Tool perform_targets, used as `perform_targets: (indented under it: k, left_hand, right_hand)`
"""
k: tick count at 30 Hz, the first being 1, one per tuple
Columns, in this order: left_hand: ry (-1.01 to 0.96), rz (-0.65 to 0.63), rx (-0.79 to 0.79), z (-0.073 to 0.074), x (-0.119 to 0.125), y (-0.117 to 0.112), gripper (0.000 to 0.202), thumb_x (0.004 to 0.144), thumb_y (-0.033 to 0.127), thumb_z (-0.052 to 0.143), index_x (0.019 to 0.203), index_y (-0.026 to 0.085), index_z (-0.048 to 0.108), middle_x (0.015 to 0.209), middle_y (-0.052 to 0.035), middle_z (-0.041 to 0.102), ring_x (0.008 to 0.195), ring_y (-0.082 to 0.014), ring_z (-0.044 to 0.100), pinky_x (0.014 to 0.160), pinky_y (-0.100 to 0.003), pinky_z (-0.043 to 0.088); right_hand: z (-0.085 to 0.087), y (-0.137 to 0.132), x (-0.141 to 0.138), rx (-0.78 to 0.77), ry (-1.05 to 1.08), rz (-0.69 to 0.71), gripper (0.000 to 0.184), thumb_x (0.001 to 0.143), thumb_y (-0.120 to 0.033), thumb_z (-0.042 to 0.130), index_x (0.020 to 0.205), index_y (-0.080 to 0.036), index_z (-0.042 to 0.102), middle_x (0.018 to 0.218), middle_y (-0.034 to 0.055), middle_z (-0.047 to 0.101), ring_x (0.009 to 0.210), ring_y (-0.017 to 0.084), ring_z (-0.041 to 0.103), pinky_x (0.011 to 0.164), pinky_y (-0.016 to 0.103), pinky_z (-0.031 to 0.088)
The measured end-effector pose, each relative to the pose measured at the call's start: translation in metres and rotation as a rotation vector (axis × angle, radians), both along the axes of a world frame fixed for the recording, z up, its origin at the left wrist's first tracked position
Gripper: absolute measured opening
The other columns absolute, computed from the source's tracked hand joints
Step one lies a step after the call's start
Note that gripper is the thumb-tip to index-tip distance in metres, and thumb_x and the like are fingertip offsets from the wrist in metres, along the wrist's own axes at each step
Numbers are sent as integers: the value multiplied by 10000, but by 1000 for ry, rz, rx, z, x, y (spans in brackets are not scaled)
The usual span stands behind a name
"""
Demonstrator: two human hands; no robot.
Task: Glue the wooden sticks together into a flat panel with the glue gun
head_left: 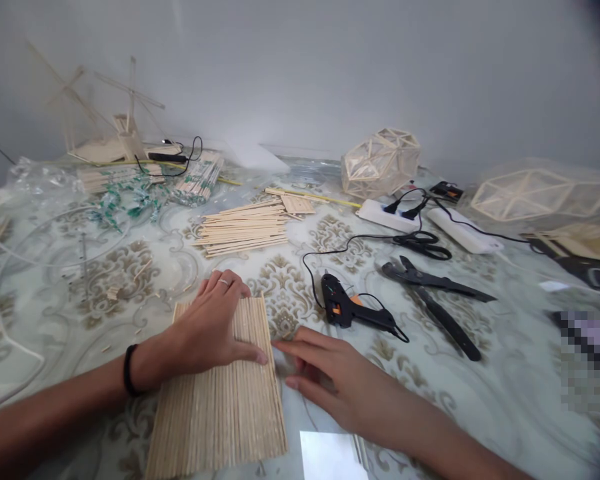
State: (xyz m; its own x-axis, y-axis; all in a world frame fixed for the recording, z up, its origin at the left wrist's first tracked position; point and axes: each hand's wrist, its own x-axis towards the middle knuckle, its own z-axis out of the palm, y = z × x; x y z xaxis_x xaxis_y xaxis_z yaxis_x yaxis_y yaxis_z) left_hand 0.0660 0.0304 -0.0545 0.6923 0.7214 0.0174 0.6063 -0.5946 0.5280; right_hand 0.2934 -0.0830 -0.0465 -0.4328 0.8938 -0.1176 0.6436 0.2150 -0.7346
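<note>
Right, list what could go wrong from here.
Uneven pressure from the left grip, spread across the stick panel, might make it slip or skew. The glue gun lies just beyond the right grip, so a careless sweep could knock it. Its cord loops loosely, and a snag might drag it.

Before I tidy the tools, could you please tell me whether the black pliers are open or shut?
Open: the pliers lie right of the glue gun, with their two handles spread wide apart.
</note>
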Motion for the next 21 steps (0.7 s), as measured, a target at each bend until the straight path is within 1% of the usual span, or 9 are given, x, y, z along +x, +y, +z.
perform_targets:
  k: [4, 7, 9, 11, 13, 15, 18, 19, 21]
  left_hand:
    - [25, -4, -37, 6, 0, -3, 826, 492, 632, 951, 1056, 191, 538, 1130, -117, 583, 1119, -369, 538, 996, -574, 476]
    - [36, 0, -96, 10, -3, -5, 840, 502, 612, 951, 1095, 192, 529, 1071, -104, 642, 1013, -343, 614, 905, -514, 519]
    - [40, 16, -176, 14, -5, -5, 797, 560, 580, 933, 1132, 196, 532, 1050, -94, 685, 955, -324, 654, 845, -467, 530]
    - [6, 11, -270, 20, -7, -4, 659, 669, 512, 891, 1152, 210, 561, 1067, -70, 714, 970, -301, 678, 847, -425, 528]
    - [-54, -38, -383, 30, -9, -2, 495, 775, 442, 832, 1167, 235, 611, 1102, -29, 728, 1013, -260, 684, 888, -380, 517]
    - [-109, -106, -495, 40, -10, 1, 403, 833, 421, 799, 1175, 261, 661, 1113, 7, 733, 1037, -224, 676, 914, -338, 502]
    - [-216, -199, -608, 51, -12, 2, 310, 873, 413, 777, 1133, 266, 694, 1057, 28, 724, 989, -186, 653, 870, -284, 493]
    - [-258, -216, -644, 52, -13, 2, 289, 881, 404, 773, 1119, 261, 693, 1025, 28, 714, 957, -176, 643, 837, -269, 492]
    - [-321, -234, -733, 51, -14, 1, 272, 879, 392, 777, 1087, 244, 684, 955, 23, 681, 886, -159, 615, 763, -248, 480]
  right_hand:
    - [-4, -1, 2, 31, 45, -58, 383, 1039, -313, 559, 1405, -233, 635, 1047, 81, 681, 905, 207, 676, 823, 359, 594]
    - [-4, 0, 2, 21, 87, -111, 405, 1038, -310, 549, 1436, -261, 609, 1101, 78, 700, 933, 209, 689, 824, 365, 604]
    - [-3, 2, 2, 25, 134, -135, 413, 1039, -285, 545, 1448, -269, 596, 1129, 73, 700, 986, 208, 688, 884, 389, 594]
    - [-3, 3, 2, 47, 173, -154, 422, 1042, -270, 540, 1463, -276, 579, 1159, 74, 694, 1042, 208, 675, 957, 420, 567]
    - [-5, 3, 3, 70, 216, -164, 449, 1043, -261, 545, 1491, -291, 547, 1206, 78, 680, 1061, 204, 663, 990, 437, 549]
    - [-7, 0, 4, 74, 295, -161, 511, 1041, -247, 555, 1540, -330, 482, 1352, 86, 626, 1102, 199, 650, 991, 429, 551]
    - [-9, -4, 4, -10, 486, -110, 632, 1034, -251, 594, 1601, -408, 363, 1563, 70, 483, 1232, 206, 608, 992, 405, 560]
    - [-9, -5, 4, -63, 555, -81, 657, 1030, -264, 613, 1609, -419, 343, 1563, 68, 487, 1244, 210, 605, 987, 401, 564]
    - [-7, -7, 2, -167, 681, -30, 653, 1025, -296, 640, 1606, -405, 362, 1468, 76, 572, 1193, 208, 636, 961, 395, 572]
